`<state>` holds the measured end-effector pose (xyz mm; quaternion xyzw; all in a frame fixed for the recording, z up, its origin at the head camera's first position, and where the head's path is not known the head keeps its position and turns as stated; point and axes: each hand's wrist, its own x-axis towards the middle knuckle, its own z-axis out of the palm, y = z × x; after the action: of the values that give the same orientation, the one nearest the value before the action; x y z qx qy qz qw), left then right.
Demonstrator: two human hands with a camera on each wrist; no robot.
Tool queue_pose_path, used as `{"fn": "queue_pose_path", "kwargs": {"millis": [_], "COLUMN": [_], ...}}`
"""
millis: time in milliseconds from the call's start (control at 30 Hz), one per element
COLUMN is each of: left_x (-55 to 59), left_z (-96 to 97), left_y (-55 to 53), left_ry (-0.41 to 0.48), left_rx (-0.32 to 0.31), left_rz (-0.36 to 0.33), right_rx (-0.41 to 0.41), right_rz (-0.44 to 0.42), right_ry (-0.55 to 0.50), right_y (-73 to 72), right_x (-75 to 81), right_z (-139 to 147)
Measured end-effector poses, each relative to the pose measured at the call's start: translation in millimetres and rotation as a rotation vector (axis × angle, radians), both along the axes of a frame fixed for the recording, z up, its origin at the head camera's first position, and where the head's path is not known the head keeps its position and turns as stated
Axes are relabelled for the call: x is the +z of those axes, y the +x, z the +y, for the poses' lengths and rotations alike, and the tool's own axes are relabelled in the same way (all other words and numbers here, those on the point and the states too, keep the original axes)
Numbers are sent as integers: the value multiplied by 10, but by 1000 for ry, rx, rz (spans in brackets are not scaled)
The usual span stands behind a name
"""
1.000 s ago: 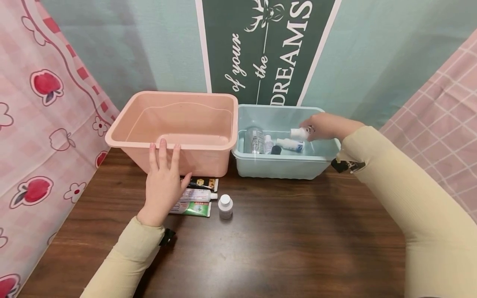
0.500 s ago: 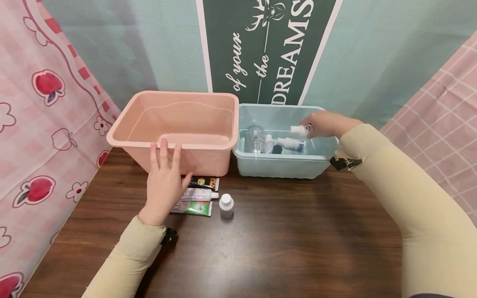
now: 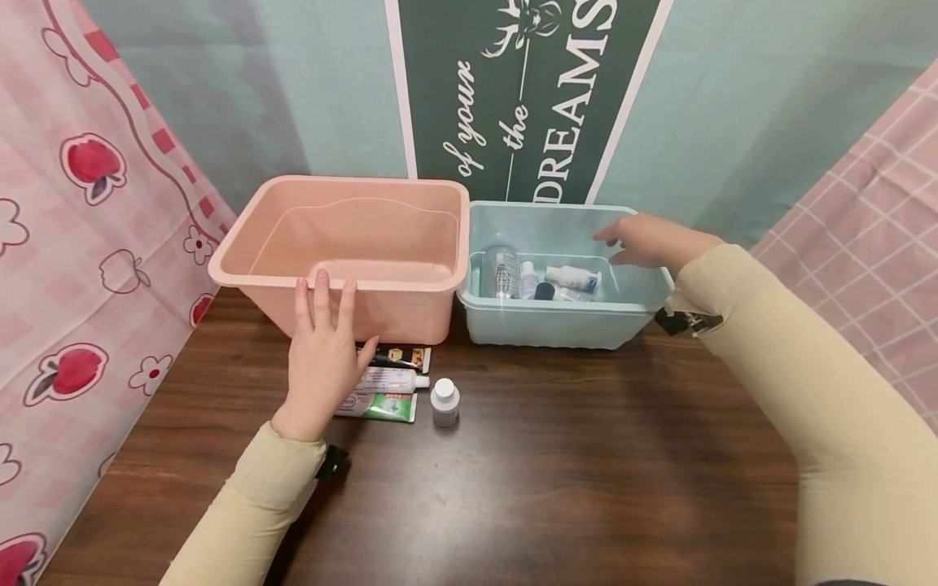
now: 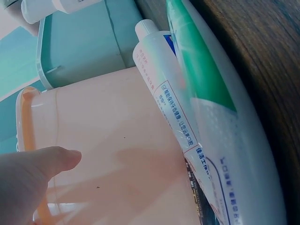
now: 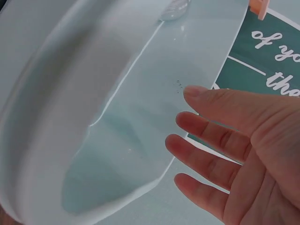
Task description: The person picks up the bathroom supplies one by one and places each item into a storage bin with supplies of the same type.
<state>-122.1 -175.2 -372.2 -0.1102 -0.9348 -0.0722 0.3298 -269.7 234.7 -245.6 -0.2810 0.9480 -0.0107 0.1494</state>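
In the head view, the space is closed in by a blue-green back cloth [image 3: 344, 89] lettered in white, a pink apple cloth [image 3: 95, 268] at the left and a pink checked cloth [image 3: 872, 195] at the right. The table [image 3: 572, 472] is dark, glossy and wood-grained. On it two smooth plastic bins are set side by side: the larger, thick-rimmed pink bin [image 3: 399, 313] and the smaller blue bin [image 3: 550, 325]. The pink bin's near rim is touched by the spread fingers of the left hand [image 3: 317, 362]. The right hand [image 3: 652, 240] is held over the blue bin's right part; its fingers are shown parted and slightly curved in the right wrist view. Before the pink bin are laid flat a green-and-white tube [image 3: 396, 407], a white tube [image 3: 388, 380] and a black tube [image 3: 403, 356]; fine print on the white tube is made legible by the left wrist view. In the blue bin are held a clear bottle [image 3: 500, 273], a white bottle [image 3: 573, 277] lying on its side and a black cap [image 3: 544, 291]. Near the white tube's nozzle, a small white jar [image 3: 444, 404] is stood upright.
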Motion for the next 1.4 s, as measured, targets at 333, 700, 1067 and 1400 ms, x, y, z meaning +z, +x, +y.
{"fn": "queue_pose_path", "kwargs": {"millis": [333, 700, 1067, 1400], "left_x": [6, 22, 20, 21], "left_z": [7, 10, 17, 17], "left_y": [6, 11, 20, 16], "left_ry": [-6, -6, -4, 5], "left_rx": [7, 12, 6, 8], "left_rz": [-20, -31, -32, -35], "right_rx": [-20, 1, 46, 33], "right_rz": [-7, -1, 30, 31], "right_ry": [-2, -21, -54, -9], "right_y": [110, 192, 318, 445], "right_x": [21, 19, -20, -18], "right_z": [63, 96, 104, 28]}}
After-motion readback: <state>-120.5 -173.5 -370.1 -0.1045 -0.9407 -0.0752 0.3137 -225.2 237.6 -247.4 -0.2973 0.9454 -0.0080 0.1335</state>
